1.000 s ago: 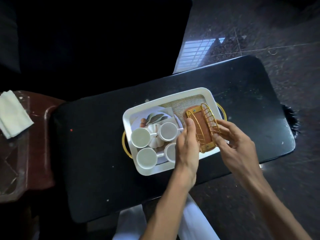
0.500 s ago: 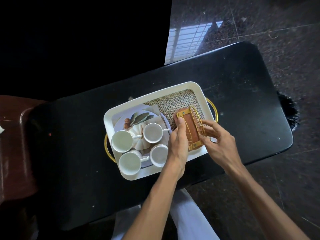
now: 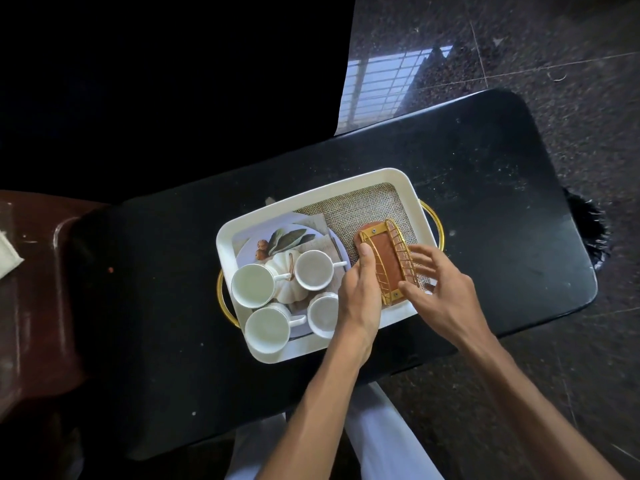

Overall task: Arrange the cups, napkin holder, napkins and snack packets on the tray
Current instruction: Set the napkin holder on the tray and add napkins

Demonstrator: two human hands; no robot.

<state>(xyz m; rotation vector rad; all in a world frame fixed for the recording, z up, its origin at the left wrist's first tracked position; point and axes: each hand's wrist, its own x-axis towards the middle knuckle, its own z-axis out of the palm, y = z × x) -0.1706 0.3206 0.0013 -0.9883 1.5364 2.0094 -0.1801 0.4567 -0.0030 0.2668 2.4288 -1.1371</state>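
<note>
- The white tray (image 3: pixel 311 199) with gold handles lies in the middle of the black table (image 3: pixel 485 202), its long sides running along the table's long edges.
- The napkin holder (image 3: pixel 386 261), gold wire on a brown base, stands upright on the right half of the tray, on the burlap-patterned part of the floor. Its long axis runs from the tray's far rim to its near rim, and its near end is just inside the near rim.
- The left hand (image 3: pixel 356 296) is at the holder's left wire wall. The one digit that shows lies straight and flat along the wire, touching it and not curled round it.
- The right hand (image 3: pixel 443 292) is at the holder's right side with its fingers spread and straight. The thumb touches the holder's near right corner, and the fingertips, blurred, sit just beside the right wire wall.
- Four white cups (image 3: pixel 252 285) stand upright and close together on the left half of the tray, two toward the far rim and two toward the near rim.
- A white folded cloth (image 3: pixel 7 258), perhaps the napkins, lies on the brown side table (image 3: pixel 34 306) beyond the black table's left end, well apart from the tray.
</note>
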